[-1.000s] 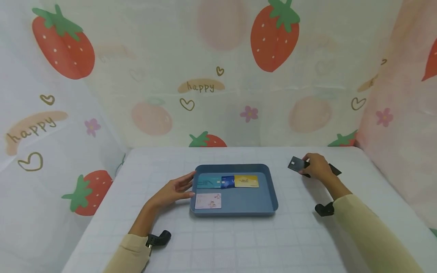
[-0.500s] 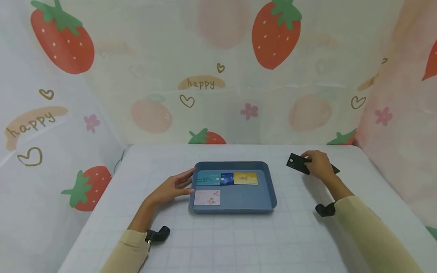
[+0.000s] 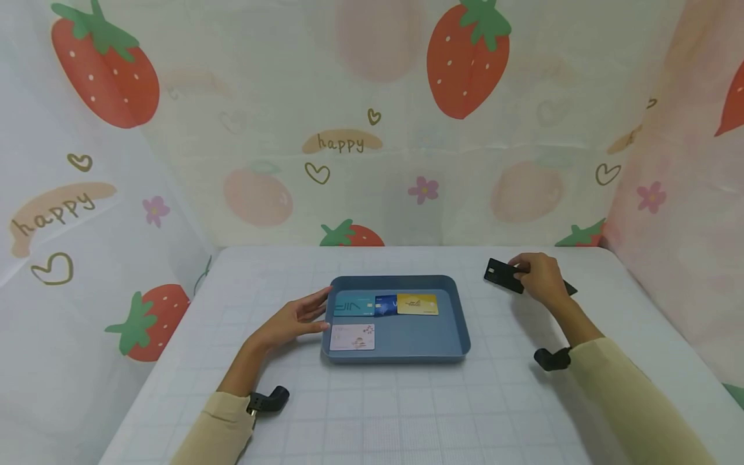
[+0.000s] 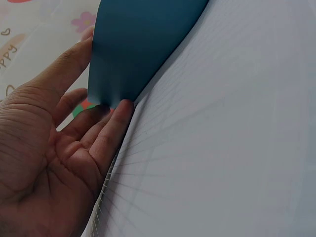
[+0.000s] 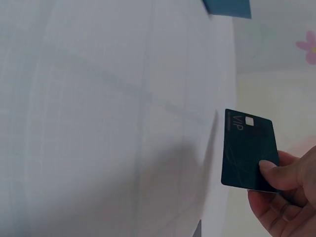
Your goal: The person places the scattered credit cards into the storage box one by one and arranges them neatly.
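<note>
My right hand (image 3: pixel 540 278) pinches a black bank card (image 3: pixel 503 275) between thumb and fingers, to the right of a blue tray (image 3: pixel 418 355). In the right wrist view the card (image 5: pixel 249 153) shows "VIP" lettering and a pale chip, and it is held off the table. Behind that hand, a second dark card (image 3: pixel 570 288) is partly hidden. My left hand (image 3: pixel 290 320) touches the left side of the tray with extended fingers; the left wrist view shows its fingertips against the tray wall (image 4: pixel 133 49).
Inside the tray, a teal card (image 3: pixel 353 305), a dark blue card (image 3: pixel 385 306) and a yellow card (image 3: pixel 417 304) form a row along the back. A pale pink card (image 3: pixel 352 337) lies at the front left. A white checked cloth covers the table (image 3: pixel 407 413); a strawberry-print curtain (image 3: pixel 372 194) stands behind.
My right hand has shifted slightly up and left with the black card, whose face has turned from shiny grey to dark. The left hand stays at the tray.
</note>
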The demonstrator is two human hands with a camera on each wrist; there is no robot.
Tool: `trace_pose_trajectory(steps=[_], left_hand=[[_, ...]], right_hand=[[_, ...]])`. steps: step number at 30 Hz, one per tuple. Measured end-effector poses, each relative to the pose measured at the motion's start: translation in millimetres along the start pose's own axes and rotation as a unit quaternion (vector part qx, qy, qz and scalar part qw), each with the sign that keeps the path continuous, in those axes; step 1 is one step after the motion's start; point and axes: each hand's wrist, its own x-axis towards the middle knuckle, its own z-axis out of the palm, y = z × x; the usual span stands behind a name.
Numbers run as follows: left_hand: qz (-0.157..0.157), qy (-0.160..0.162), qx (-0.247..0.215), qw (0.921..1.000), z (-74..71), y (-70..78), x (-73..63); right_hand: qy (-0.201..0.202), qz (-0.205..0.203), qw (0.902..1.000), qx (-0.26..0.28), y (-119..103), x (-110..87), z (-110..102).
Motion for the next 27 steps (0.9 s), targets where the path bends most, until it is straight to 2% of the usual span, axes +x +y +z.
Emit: trace_pose_trajectory(steps=[27], left_hand=[[-0.004, 0.004, -0.002, 1.0000, 0.9, 0.6, -1.3]], right_hand=[[0.049, -0.060, 0.9962, 0.041, -38.4, -24.2, -14.3]])
